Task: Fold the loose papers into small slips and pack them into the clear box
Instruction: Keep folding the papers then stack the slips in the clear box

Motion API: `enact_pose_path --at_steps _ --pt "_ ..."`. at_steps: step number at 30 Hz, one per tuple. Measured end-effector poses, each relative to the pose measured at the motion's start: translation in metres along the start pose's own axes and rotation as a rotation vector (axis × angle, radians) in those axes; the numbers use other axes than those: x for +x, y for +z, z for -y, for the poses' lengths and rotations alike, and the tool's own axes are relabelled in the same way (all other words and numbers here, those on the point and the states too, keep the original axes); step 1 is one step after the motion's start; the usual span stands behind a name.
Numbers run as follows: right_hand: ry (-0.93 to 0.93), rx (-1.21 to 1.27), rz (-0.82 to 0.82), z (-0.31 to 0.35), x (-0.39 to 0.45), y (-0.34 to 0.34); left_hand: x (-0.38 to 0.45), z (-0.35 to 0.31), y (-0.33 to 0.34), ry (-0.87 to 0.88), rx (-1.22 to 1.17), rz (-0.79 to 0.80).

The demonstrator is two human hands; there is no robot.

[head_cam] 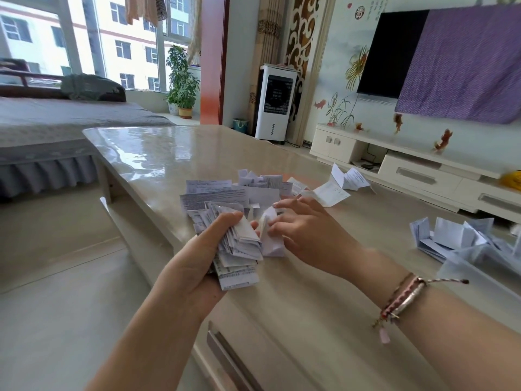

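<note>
Head view: a fat bunch of slips (236, 244) is squeezed by the left hand (194, 266); the right hand (304, 232) pinches one paper (270, 244). Slips could be dropped if squeezed loosely.

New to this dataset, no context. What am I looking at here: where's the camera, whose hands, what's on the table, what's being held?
There is no robot: one wide-angle camera sits on a person's head, looking down at their two bare hands. The left hand grips a thick bundle of folded white printed paper slips. The right hand, wearing braided bracelets at the wrist, fingers a single white paper beside that bundle. On the glossy beige table lies a heap of loose printed papers. At the right edge, more folded slips sit in a clear plastic box.
</note>
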State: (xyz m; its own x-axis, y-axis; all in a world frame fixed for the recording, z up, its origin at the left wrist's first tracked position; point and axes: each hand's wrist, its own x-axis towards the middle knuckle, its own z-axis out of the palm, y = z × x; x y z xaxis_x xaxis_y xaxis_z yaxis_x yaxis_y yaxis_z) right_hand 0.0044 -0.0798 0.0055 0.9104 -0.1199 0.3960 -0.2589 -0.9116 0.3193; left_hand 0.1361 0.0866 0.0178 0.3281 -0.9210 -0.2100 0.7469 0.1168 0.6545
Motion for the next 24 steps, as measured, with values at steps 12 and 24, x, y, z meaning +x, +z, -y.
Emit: enact_pose_path --at_steps 12,24 --pt "0.717 1.081 -0.171 0.010 -0.042 -0.033 0.002 0.014 0.006 -0.015 0.196 0.023" --pt "0.764 1.625 -0.132 0.031 -0.055 -0.051 0.004 0.046 0.026 0.062 0.296 0.045"
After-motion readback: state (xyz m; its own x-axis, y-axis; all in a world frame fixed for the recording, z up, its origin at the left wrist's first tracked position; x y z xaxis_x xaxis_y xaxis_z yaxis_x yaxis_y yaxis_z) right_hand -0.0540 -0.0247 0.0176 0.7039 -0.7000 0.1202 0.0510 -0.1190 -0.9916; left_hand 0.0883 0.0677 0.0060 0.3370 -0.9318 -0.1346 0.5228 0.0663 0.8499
